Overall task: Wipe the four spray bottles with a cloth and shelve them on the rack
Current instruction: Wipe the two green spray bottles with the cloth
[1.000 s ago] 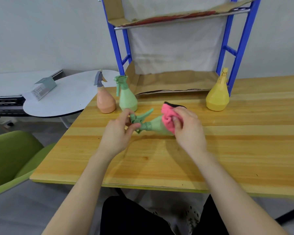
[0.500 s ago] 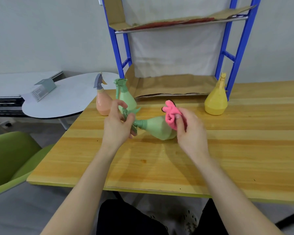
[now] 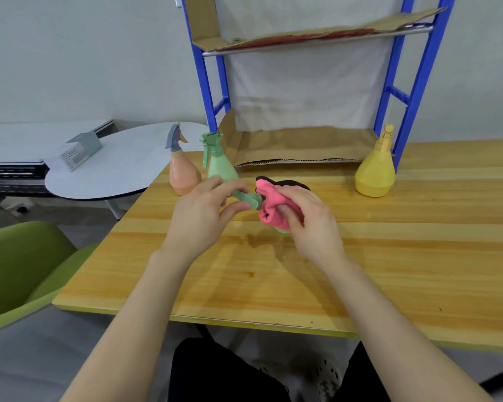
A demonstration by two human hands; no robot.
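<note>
1. The left hand [image 3: 204, 216] pinches the sprayer end of a green spray bottle [image 3: 248, 198] between the thumb and the curled fingers.
2. This bottle lies on its side between the two hands, above the wooden table [image 3: 389, 256]. Its neck points to the left hand and its body goes to the right hand.
3. The right hand [image 3: 308, 219] grips a pink cloth [image 3: 269, 203] which is wrapped around the body of the bottle. The fingers are curled over the cloth, and only a small green part of the body shows under it.
4. A dark edge shows just behind the cloth; I cannot tell what it is.
5. Three other bottles stand upright on the table. A peach spray bottle [image 3: 183, 177] with a grey head and a second green spray bottle [image 3: 219, 166] stand just beside each other, behind the left hand.
6. The yellow spray bottle [image 3: 375, 175] stands well apart on the right, next to a leg of the blue rack [image 3: 413, 82].
7. Cardboard [image 3: 302, 146] covers the lower shelf of the rack.
</note>
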